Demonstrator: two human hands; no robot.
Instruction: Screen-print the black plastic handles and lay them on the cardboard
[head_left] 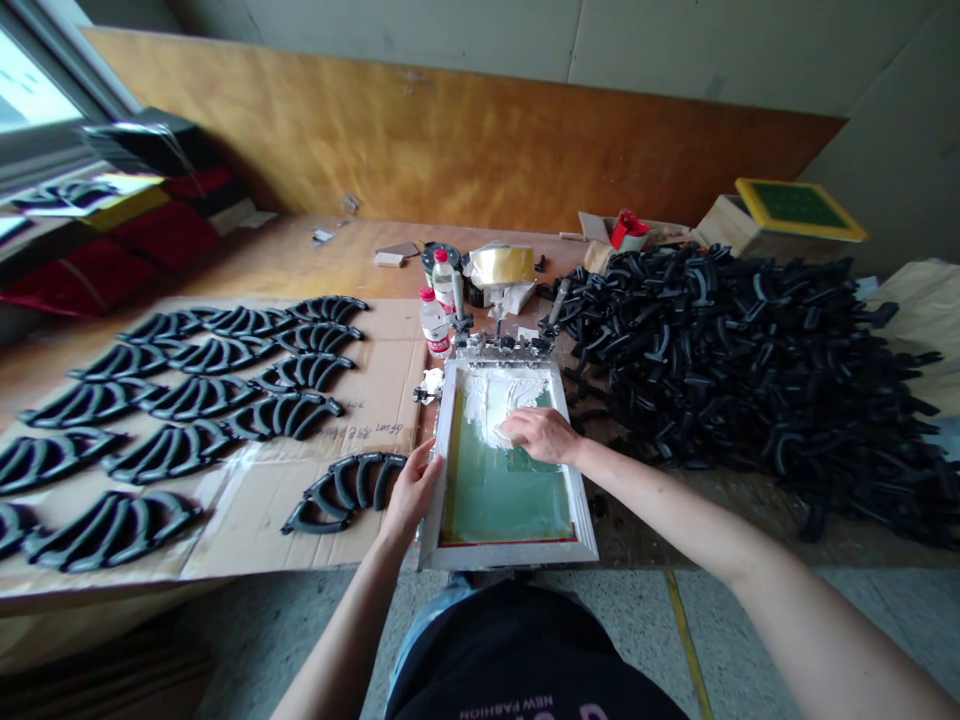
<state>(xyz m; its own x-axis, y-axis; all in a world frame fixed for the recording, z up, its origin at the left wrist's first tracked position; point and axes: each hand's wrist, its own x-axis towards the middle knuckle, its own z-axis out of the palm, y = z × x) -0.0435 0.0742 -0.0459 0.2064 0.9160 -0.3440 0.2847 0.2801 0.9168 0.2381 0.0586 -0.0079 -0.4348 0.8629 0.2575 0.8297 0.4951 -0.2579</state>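
A silk-screen frame (583, 510) with a metal border and green mesh (502, 505) lies in front of me, its far end at a metal clamp (504, 347). White paste (491, 395) is smeared thickly over the far part of the mesh. My right hand (544, 435) is over that paste, its fingers closed and pointing left; whatever they grip is hidden by the hand and the paste. At the frame's left edge, my left hand (415, 490) has its fingers closed on the border. Close to that hand lies a fan-shaped row of curved black handles (346, 490).
Rows of curved black handles (199, 395) cover cardboard (390, 400) on the left. A large heap of black parts (697, 360) fills the right side. Two red-capped bottles (435, 325) and a tape roll (502, 266) stand behind the clamp. A yellow-framed screen (799, 208) is at the back right.
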